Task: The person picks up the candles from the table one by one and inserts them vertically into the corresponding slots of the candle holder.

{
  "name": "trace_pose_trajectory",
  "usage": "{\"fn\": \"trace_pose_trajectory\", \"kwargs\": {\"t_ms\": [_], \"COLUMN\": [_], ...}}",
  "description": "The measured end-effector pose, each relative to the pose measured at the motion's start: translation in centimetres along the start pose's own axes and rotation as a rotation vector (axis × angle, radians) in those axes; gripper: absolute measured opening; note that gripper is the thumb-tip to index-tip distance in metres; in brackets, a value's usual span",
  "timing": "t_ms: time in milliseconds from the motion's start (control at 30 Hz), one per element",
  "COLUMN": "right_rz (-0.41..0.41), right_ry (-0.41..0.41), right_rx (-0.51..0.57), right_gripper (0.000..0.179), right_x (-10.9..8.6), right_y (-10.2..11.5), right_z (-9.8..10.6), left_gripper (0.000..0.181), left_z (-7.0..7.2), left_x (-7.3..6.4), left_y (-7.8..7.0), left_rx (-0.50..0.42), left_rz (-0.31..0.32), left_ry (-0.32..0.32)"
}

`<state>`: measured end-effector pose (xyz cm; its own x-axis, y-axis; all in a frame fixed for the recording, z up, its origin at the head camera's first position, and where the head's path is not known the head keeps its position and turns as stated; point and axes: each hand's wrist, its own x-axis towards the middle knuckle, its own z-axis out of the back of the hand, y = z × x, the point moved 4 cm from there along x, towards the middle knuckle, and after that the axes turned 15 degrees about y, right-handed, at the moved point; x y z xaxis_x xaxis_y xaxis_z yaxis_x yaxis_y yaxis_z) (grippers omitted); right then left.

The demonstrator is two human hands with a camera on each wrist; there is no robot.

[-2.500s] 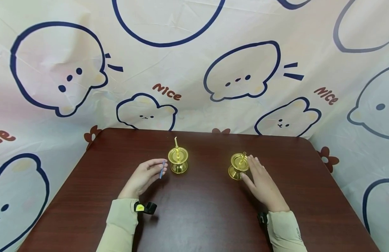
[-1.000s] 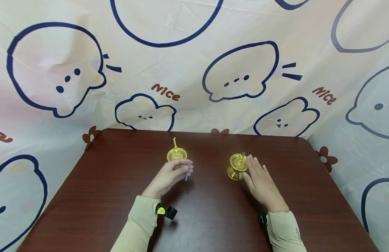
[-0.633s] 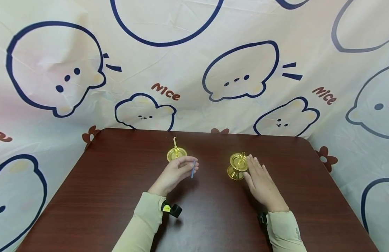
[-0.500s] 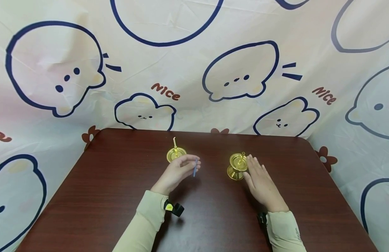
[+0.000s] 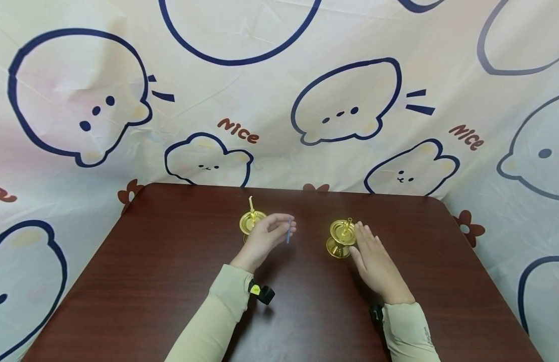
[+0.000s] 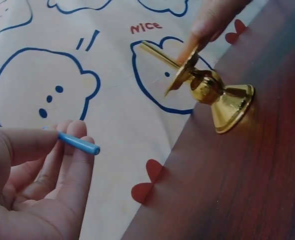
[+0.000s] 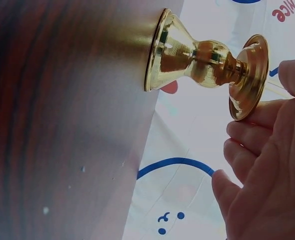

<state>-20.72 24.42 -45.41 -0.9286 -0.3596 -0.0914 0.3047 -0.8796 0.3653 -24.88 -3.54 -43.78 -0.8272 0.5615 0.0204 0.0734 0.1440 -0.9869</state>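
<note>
My left hand (image 5: 261, 239) pinches a thin blue candle (image 5: 289, 231) between thumb and fingers, its lower end pointing down. In the left wrist view the blue candle (image 6: 80, 144) sticks out past the fingertips, apart from the gold candle holder (image 6: 232, 105). On the right of the table this same holder (image 5: 342, 232) stands upright, its thin socket bare. My right hand (image 5: 376, 264) lies along its right side with straight fingers; in the right wrist view the fingers are right at the dish rim (image 7: 252, 80). Behind my left hand, partly hidden, stands a second gold candle holder (image 5: 250, 221).
A pale yellow candle (image 5: 251, 203) stands in the left holder. The dark brown table (image 5: 139, 281) reaches back to a patterned cloth (image 5: 270, 100) hanging behind and at the sides. A small black camera (image 5: 265, 295) sits on the left wrist.
My left hand has moved right with the blue candle, from left of the first holder, past its front, towards the second. The right hand and both holders have stayed in place.
</note>
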Motion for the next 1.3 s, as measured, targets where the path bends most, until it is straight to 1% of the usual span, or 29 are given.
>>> {"fn": "trace_pose_trajectory", "kwargs": {"t_ms": [167,400,567,633,833,1033,1133,1300], "right_rz": [-0.005,-0.009,-0.008,-0.008,-0.001,0.001,0.004,0.007], "right_ry": [0.008,0.011,0.012,0.012,0.01,0.012,0.008,0.001], "right_rx": [0.014,0.018,0.02,0.021,0.024,0.023,0.015,0.008], "right_gripper": [0.061,0.061,0.061,0.061,0.061,0.062,0.061,0.061], "right_x": [0.1,0.1,0.1,0.1,0.0,0.0,0.0,0.1], "right_y": [0.0,0.0,0.1,0.1,0.1,0.0,-0.1,-0.1], "right_z": [-0.1,-0.1,0.0,0.0,0.1,0.1,0.1,0.0], "left_gripper": [0.037,0.033,0.033,0.033,0.033,0.032,0.03,0.031], "left_z": [-0.1,-0.4,-0.6,-0.6,-0.8,-1.5,-2.0,-2.6], "left_x": [0.6,1.3,1.6,1.7,2.4,3.2,3.5,3.9], "left_y": [0.0,-0.3,-0.4,-0.5,-0.4,-0.3,-0.4,-0.2], "left_rx": [0.008,0.006,0.036,0.034,0.024,0.061,0.062,0.061], "left_rz": [-0.021,-0.064,-0.064,-0.063,-0.095,-0.131,-0.129,-0.122], "left_ry": [-0.019,-0.02,-0.021,-0.021,-0.029,-0.019,-0.008,0.006]}}
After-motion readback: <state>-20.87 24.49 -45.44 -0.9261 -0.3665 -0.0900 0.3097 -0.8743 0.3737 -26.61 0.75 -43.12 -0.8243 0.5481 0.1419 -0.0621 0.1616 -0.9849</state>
